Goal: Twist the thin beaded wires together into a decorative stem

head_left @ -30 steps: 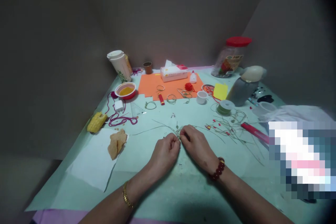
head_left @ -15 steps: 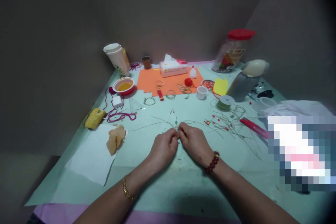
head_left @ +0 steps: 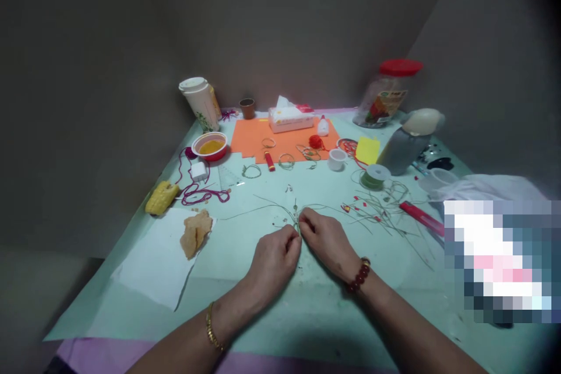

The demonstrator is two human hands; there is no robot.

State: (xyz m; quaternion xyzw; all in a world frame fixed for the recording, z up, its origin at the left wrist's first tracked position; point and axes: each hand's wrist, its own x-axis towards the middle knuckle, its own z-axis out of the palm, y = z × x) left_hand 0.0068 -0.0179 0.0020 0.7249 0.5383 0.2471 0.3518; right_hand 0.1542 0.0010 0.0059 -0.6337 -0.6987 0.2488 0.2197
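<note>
My left hand (head_left: 274, 260) and my right hand (head_left: 326, 239) meet fingertip to fingertip over the pale green table cover (head_left: 280, 315). Both pinch a bundle of thin green cords (head_left: 294, 215) that fan out from the fingertips to the left and right. A gold bracelet is on my left wrist, a dark red bead bracelet on my right. A green cord spool (head_left: 376, 176) lies to the right, beyond my right hand.
An orange sheet (head_left: 289, 137) with cord loops, a red lighter (head_left: 269, 161), a tissue box (head_left: 290, 118), a red bowl (head_left: 211, 146), a paper cup (head_left: 198, 102), a red-lidded jar (head_left: 388, 93), a corn cob (head_left: 161, 197), and a red cutter (head_left: 423, 219) surround the hands.
The view shifted slightly; both hands stay pinched on the cords at the same spot, with only small finger movements.
</note>
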